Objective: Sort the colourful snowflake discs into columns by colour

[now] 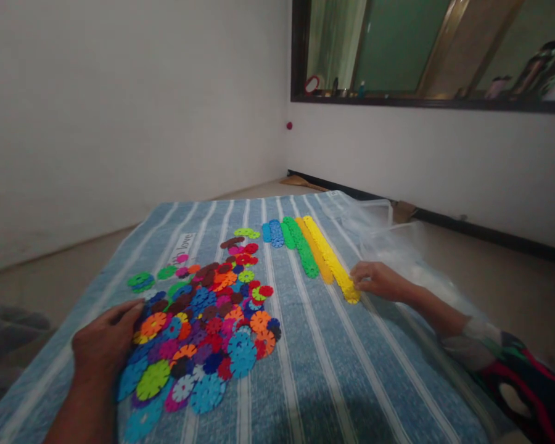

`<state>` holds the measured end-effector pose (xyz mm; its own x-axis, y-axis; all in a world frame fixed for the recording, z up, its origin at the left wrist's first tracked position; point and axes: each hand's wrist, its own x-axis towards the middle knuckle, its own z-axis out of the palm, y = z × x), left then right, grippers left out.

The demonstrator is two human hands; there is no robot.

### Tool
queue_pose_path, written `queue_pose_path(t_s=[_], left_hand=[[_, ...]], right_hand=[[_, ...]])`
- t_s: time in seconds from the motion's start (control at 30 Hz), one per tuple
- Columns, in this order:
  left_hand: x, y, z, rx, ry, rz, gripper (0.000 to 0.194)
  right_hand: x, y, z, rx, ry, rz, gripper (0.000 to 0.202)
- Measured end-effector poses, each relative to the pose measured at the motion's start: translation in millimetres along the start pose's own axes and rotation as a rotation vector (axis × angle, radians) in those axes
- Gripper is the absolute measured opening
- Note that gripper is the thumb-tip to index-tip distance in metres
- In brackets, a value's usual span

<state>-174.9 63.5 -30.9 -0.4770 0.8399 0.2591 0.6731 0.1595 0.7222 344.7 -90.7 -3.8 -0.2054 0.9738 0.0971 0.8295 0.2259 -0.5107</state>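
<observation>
Notched plastic snowflake discs (213, 327) in many colours lie in a loose pile on the left half of the cloth. My left hand (104, 339) rests along the pile's left edge, fingers stretched toward the discs; I see nothing held in it. On the right, overlapping discs form slanting rows: a long yellow row (328, 256), an orange row (315, 250), a green row (300, 246) and short blue rows (276, 234). At the near end of the yellow row, my right hand (378, 279) has its fingers pinched on a yellow disc, partly hidden by the fingertips.
A blue-and-white striped cloth (287, 382) covers the table. Clear plastic bags or containers (398, 240) lie along its right edge. Light green discs (246, 233) sit beyond the pile, near the blue rows. Walls and a window (398, 49) stand behind.
</observation>
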Motion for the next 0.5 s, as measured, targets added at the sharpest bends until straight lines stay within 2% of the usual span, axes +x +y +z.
queue_pose_path(t_s=[0.13, 0.3, 0.5], left_hand=[[0.0, 0.6, -1.1, 0.043, -0.071, -0.071, 0.009], [2.4, -5.3, 0.3, 0.032, -0.083, -0.066, 0.019], [3.2, -16.6, 4.6, -0.054, -0.077, -0.004, 0.028]], right_hand=[[-7.7, 6.0, 12.5, -0.030, -0.004, 0.029, 0.014], [-4.0, 9.2, 18.4, -0.124, -0.014, 0.101, 0.012], [-6.0, 10.0, 16.5, -0.202, -0.027, 0.096, 0.013]])
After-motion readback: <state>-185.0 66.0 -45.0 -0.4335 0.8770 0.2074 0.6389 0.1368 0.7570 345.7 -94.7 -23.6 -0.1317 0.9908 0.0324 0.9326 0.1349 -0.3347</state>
